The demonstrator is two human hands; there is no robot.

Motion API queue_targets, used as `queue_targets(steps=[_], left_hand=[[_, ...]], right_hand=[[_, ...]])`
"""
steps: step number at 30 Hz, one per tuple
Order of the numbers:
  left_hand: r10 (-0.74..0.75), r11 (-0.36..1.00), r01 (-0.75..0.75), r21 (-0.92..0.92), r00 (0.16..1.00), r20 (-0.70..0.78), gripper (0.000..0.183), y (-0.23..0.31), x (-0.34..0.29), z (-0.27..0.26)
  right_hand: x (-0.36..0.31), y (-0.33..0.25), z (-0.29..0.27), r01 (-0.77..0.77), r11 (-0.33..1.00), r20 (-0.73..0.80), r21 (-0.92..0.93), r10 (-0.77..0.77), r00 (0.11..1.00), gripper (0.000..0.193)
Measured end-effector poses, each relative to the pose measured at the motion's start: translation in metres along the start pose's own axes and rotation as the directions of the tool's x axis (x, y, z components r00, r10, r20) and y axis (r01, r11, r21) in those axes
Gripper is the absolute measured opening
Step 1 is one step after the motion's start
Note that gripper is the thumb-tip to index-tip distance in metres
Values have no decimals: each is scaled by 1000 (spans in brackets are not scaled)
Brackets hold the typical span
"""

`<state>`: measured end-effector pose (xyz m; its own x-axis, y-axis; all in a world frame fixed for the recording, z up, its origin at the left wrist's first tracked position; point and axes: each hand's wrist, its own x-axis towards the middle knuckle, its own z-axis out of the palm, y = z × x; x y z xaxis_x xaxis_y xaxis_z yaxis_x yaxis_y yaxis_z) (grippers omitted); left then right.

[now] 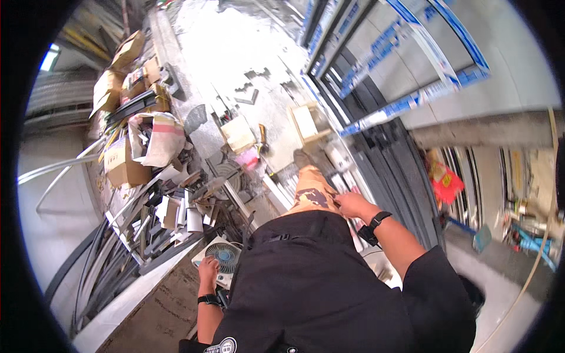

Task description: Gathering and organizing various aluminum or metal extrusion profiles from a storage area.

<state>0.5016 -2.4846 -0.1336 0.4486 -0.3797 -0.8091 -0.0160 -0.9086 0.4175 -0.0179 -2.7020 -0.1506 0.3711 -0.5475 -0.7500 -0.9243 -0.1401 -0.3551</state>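
My right hand point(355, 205) rests against the side of my orange-and-brown camouflage trouser leg point(312, 191), its fingers loosely stretched with nothing visible in them. A dark watch point(372, 228) is on that wrist. Lower on the left, my left hand point(208, 270) hangs with loose fingers beside a small white fan point(223, 257) with bluish blades. It appears to hold nothing, and a dark band point(209, 300) circles its wrist. Ahead of my foot, a hammer-like tool point(262, 138) lies on the floor, near a pale square board point(238, 133) and something pink point(248, 159).
Frames point(406, 94) wrapped in blue-and-white film lean at the right, above stacked dark profiles point(394, 170). Profile offcuts point(176, 215) pile up on the left near cardboard boxes point(126, 163) and a white sack point(159, 140). A red bag point(445, 182) hangs by a rack at right.
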Motion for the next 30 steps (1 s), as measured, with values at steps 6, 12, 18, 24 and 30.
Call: queue_targets(steps=[6, 12, 18, 24, 30], left_hand=[[-35, 999, 34, 43, 999, 18, 32, 49, 12, 56], [186, 982, -187, -19, 982, -32, 39, 154, -10, 97], [106, 993, -104, 50, 993, -53, 38, 136, -4, 113], [-103, 992, 108, 72, 993, -62, 44, 33, 42, 120], [-73, 977, 67, -201, 997, -24, 41, 77, 82, 113]], right_hand=[[83, 40, -131, 30, 976, -286, 217, 34, 958, 28], [111, 59, -196, -3, 998, -139, 60, 11, 990, 34], [126, 26, -211, 116, 993, 10, -30, -116, 993, 36], [145, 3, -246, 103, 994, 95, -36, -99, 991, 38], [178, -19, -282, 71, 963, 129, -260, -39, 991, 37]])
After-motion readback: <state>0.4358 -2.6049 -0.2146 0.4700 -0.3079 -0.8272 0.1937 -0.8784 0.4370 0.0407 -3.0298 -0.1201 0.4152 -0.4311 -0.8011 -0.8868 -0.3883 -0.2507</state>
